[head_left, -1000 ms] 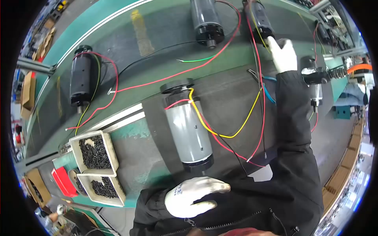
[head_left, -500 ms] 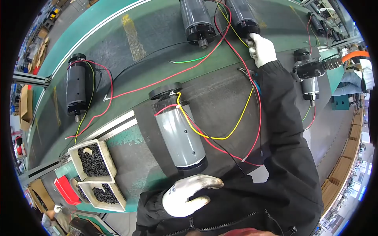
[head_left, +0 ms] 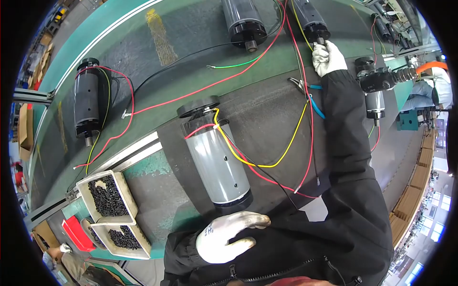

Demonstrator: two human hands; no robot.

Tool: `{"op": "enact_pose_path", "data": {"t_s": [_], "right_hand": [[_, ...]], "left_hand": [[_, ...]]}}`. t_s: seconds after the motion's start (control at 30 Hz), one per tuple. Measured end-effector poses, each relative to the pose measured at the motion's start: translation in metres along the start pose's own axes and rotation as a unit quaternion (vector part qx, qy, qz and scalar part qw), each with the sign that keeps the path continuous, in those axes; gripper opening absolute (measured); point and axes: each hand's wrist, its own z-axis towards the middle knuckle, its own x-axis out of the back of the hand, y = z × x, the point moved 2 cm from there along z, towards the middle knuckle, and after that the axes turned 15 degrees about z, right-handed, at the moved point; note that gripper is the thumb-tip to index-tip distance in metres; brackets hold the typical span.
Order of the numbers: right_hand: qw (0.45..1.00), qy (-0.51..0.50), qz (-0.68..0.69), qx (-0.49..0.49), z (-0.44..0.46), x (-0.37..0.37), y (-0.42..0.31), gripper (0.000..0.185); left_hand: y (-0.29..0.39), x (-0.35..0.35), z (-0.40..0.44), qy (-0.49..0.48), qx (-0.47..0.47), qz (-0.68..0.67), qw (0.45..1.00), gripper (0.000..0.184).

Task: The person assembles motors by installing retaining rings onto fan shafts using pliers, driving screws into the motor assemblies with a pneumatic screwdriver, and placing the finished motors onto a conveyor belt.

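My right hand (head_left: 329, 58), in a white glove, reaches to the upper right. Its curled fingers grip the shaft end of a grey cylindrical electric motor (head_left: 309, 15) lying on the green belt. Near my chest, my left hand (head_left: 228, 237), also gloved, holds nothing, with thumb and fingers apart. Just beyond it another grey motor (head_left: 217, 164) lies on the dark mat, its yellow wire (head_left: 273, 166) and red wire (head_left: 260, 176) looping to the right. Blue-handled pliers (head_left: 316, 106) lie beside my right sleeve, partly covered by it.
More motors lie on the belt, one at the top middle (head_left: 242, 21) and one at the left (head_left: 87, 102). Two white bins (head_left: 134, 198) of small black parts stand at lower left, beside a red tray (head_left: 78, 233). A black tool with an orange hose (head_left: 381, 82) hangs at right.
My right hand has shifted a little right, along with the far motor in its grip. More of the pliers shows now. My left hand has stayed put.
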Motion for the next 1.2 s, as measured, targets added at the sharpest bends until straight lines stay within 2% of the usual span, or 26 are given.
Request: {"op": "enact_pose_path", "data": {"t_s": [0.23, 0.3, 0.33, 0.37, 0.4, 0.43, 0.47, 0.5, 0.53, 0.57, 0.6, 0.63, 0.67, 0.7, 0.73, 0.77, 0.8, 0.83, 0.87, 0.93, 1.03, 1.1, 1.17, 1.2], "right_hand": [[1.000, -0.009, 0.013, 0.008, -0.005, 0.000, 0.007, 0.034], [0.977, 0.038, -0.150, 0.149, -0.033, 0.001, 0.020, 0.030], [0.949, 0.049, -0.250, 0.187, -0.046, 0.007, 0.023, 0.028], [0.846, 0.017, -0.449, 0.288, -0.067, 0.011, 0.029, 0.031], [0.639, -0.037, -0.642, 0.422, -0.081, 0.022, 0.036, 0.032], [0.505, -0.062, -0.736, 0.447, -0.115, 0.017, 0.051, 0.027], [0.510, -0.084, -0.766, 0.382, -0.136, 0.014, 0.057, 0.023], [0.539, -0.094, -0.748, 0.374, -0.160, 0.010, 0.061, 0.019], [0.476, -0.107, -0.747, 0.452, -0.181, 0.010, 0.060, 0.017], [0.446, -0.085, -0.725, 0.518, -0.201, 0.002, 0.056, 0.015], [0.392, -0.087, -0.688, 0.604, -0.221, -0.008, 0.046, 0.014], [0.368, -0.028, -0.607, 0.704, -0.235, -0.012, 0.031, 0.015], [0.392, -0.015, -0.510, 0.766, -0.238, -0.013, 0.004, 0.022], [0.528, -0.085, -0.503, 0.679, -0.223, -0.009, -0.047, 0.029], [0.666, -0.131, -0.462, 0.571, -0.207, -0.003, -0.097, 0.037], [0.771, -0.135, -0.411, 0.467, -0.192, 0.003, -0.145, 0.046], [0.843, -0.174, -0.356, 0.363, -0.168, 0.006, -0.164, 0.045], [0.890, -0.223, -0.306, 0.254, -0.139, 0.013, -0.168, 0.045], [0.909, -0.260, -0.281, 0.163, -0.112, 0.015, -0.175, 0.044], [0.904, -0.317, -0.285, 0.035, -0.089, 0.008, -0.168, 0.044], [0.841, -0.338, -0.422, 0.023, -0.094, -0.007, -0.149, 0.042], [0.781, -0.345, -0.518, 0.053, -0.106, -0.007, -0.118, 0.042], [0.692, -0.354, -0.617, 0.124, -0.123, -0.006, -0.066, 0.044], [0.681, -0.343, -0.626, 0.163, -0.121, -0.001, -0.067, 0.039]], "left_hand": [[0.000, 0.001, -0.003, 0.003, 0.029, -0.012, 0.999, 0.048], [-0.004, 0.000, -0.011, 0.022, 0.026, -0.002, 0.999, 0.045], [-0.004, -0.001, -0.018, 0.033, 0.027, 0.001, 0.999, 0.044], [-0.004, -0.001, -0.027, 0.050, 0.057, -0.011, 0.997, 0.041], [-0.007, -0.003, -0.037, 0.081, 0.079, -0.028, 0.993, 0.040], [-0.012, -0.006, -0.049, 0.110, 0.103, -0.045, 0.988, 0.039], [-0.015, -0.005, -0.058, 0.122, 0.115, -0.004, 0.986, 0.039], [-0.018, -0.011, -0.068, 0.144, 0.160, 0.005, 0.977, 0.044], [-0.018, -0.018, -0.074, 0.176, 0.179, -0.040, 0.967, 0.043], [-0.020, -0.024, -0.079, 0.213, 0.202, -0.087, 0.952, 0.042], [-0.021, -0.028, -0.086, 0.221, 0.231, -0.107, 0.941, 0.046], [-0.023, -0.030, -0.089, 0.227, 0.263, -0.132, 0.929, 0.052], [-0.033, -0.038, -0.093, 0.243, 0.256, -0.199, 0.914, 0.057], [-0.041, -0.045, -0.095, 0.258, 0.246, -0.263, 0.897, 0.063], [-0.043, -0.051, -0.090, 0.268, 0.236, -0.323, 0.876, 0.062], [-0.046, -0.059, -0.080, 0.280, 0.218, -0.382, 0.853, 0.060], [-0.055, -0.067, -0.071, 0.277, 0.169, -0.439, 0.838, 0.056], [-0.064, -0.074, -0.062, 0.273, 0.118, -0.490, 0.820, 0.052], [-0.068, -0.073, -0.051, 0.280, 0.097, -0.500, 0.814, 0.048], [-0.070, -0.071, -0.031, 0.314, 0.051, -0.505, 0.802, 0.039], [-0.075, -0.074, -0.025, 0.294, 0.039, -0.504, 0.811, 0.035], [-0.073, -0.076, -0.023, 0.315, 0.058, -0.474, 0.820, 0.035], [-0.070, -0.075, -0.023, 0.337, 0.080, -0.426, 0.836, 0.035], [-0.066, -0.074, -0.022, 0.356, 0.101, -0.386, 0.845, 0.036]]}}
